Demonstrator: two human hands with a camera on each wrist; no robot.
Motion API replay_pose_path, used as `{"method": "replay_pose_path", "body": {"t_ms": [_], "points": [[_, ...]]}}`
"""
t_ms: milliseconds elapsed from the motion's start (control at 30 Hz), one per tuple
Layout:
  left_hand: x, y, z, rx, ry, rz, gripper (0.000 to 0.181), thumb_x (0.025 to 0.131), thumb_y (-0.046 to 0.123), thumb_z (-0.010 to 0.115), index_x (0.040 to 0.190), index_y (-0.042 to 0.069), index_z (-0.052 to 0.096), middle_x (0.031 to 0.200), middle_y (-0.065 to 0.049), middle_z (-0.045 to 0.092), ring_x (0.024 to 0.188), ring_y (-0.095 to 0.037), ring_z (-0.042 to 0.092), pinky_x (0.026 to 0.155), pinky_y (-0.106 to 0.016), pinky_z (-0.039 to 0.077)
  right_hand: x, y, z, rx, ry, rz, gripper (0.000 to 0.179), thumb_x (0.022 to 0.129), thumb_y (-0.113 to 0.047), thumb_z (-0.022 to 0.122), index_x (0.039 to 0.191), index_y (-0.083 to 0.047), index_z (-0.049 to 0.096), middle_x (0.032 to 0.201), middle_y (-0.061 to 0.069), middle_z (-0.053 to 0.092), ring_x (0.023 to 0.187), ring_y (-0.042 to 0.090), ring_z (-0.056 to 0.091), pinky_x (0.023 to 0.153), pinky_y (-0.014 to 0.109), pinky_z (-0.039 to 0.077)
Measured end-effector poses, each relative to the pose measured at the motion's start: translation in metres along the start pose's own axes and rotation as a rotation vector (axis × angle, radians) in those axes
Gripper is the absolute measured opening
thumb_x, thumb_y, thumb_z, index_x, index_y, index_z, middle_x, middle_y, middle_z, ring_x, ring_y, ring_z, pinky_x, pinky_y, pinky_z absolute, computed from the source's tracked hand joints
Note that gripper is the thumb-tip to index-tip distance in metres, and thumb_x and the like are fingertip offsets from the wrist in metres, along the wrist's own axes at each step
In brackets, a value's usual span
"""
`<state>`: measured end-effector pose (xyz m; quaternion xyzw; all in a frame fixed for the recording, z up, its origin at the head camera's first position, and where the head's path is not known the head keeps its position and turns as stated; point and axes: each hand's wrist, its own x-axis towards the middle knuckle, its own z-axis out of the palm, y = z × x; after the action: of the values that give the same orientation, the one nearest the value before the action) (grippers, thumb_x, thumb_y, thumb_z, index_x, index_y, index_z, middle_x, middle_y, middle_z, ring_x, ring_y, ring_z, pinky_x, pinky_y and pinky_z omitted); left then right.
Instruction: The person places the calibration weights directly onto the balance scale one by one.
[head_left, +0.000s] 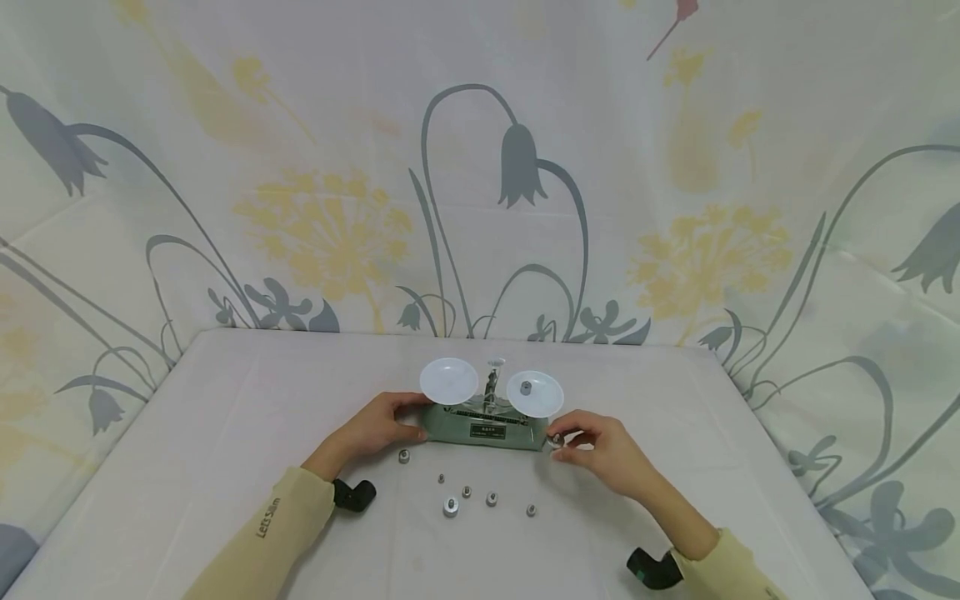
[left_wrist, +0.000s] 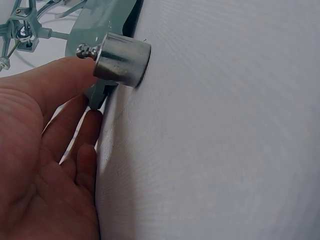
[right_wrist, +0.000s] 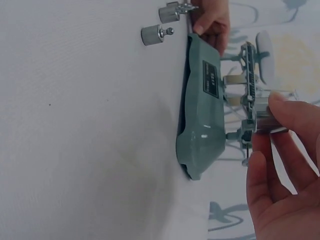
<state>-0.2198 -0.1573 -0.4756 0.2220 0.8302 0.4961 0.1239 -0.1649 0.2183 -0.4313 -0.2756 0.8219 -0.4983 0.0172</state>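
Note:
A green balance scale (head_left: 487,431) with two white pans stands on the table. My left hand (head_left: 384,425) holds the left end of its base, thumb in front and fingers behind. Beside the right end, my right hand (head_left: 600,446) pinches a metal weight (right_wrist: 265,117) between thumb and fingers; this weight is above the tabletop in the right wrist view. Another small weight (head_left: 526,387) sits on the right pan (head_left: 547,402). The left pan (head_left: 448,382) holds nothing visible. Close to my left thumb stands a knobbed weight (left_wrist: 122,60).
Several loose weights of differing sizes lie in front of the scale, including a larger one (head_left: 450,507) and a small one (head_left: 531,510) to the right. A white cloth covers the table (head_left: 337,542). Behind it hangs a flower-patterned curtain (head_left: 480,208).

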Motion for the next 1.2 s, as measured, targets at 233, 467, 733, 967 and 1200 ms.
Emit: {"method": "replay_pose_path", "body": {"t_ms": [233,467,733,967,1200], "points": [[0.000,0.001,0.000,-0.008,0.001,-0.027,0.058,0.082,0.007,0.080,0.136,0.001,0.059,0.141,-0.014,0.056,0.139,-0.036,0.040,0.115,-0.052,0.028,0.000,-0.005,-0.010,-0.025,0.030,-0.020,0.024,0.084,-0.005,0.079,0.106,-0.003,0.071,0.102,0.005,0.070,0.094,0.014,0.064,0.078,0.029,0.057],[0.000,-0.001,0.000,-0.007,0.006,-0.035,0.058,0.082,0.008,0.080,0.136,0.001,0.058,0.141,-0.014,0.055,0.140,-0.037,0.039,0.115,-0.053,0.027,0.001,-0.013,-0.021,-0.049,0.048,-0.002,0.025,0.083,-0.004,0.079,0.106,-0.005,0.071,0.102,0.004,0.070,0.092,0.014,0.064,0.079,0.028,0.057],[0.001,-0.002,0.001,-0.020,0.001,-0.041,0.059,0.082,0.007,0.080,0.137,0.002,0.058,0.142,-0.012,0.055,0.140,-0.034,0.039,0.116,-0.050,0.027,0.003,-0.018,-0.030,-0.058,0.065,-0.008,0.025,0.084,-0.002,0.078,0.107,-0.006,0.071,0.102,0.006,0.070,0.090,0.015,0.066,0.079,0.026,0.056],[0.000,-0.001,0.000,-0.018,0.002,-0.020,0.059,0.082,0.006,0.080,0.136,0.000,0.058,0.141,-0.014,0.055,0.140,-0.035,0.039,0.115,-0.052,0.028,0.004,-0.020,-0.039,-0.055,0.087,-0.026,0.025,0.083,0.000,0.078,0.107,-0.001,0.070,0.104,0.009,0.070,0.088,0.013,0.066,0.078,0.023,0.055],[-0.001,-0.001,0.000,-0.018,0.009,-0.010,0.059,0.082,0.007,0.080,0.136,-0.001,0.058,0.141,-0.015,0.055,0.139,-0.037,0.040,0.115,-0.053,0.028,0.007,-0.021,-0.047,-0.070,0.105,-0.025,0.025,0.083,0.001,0.078,0.107,0.001,0.070,0.104,0.009,0.070,0.088,0.011,0.066,0.078,0.022,0.055]]}}
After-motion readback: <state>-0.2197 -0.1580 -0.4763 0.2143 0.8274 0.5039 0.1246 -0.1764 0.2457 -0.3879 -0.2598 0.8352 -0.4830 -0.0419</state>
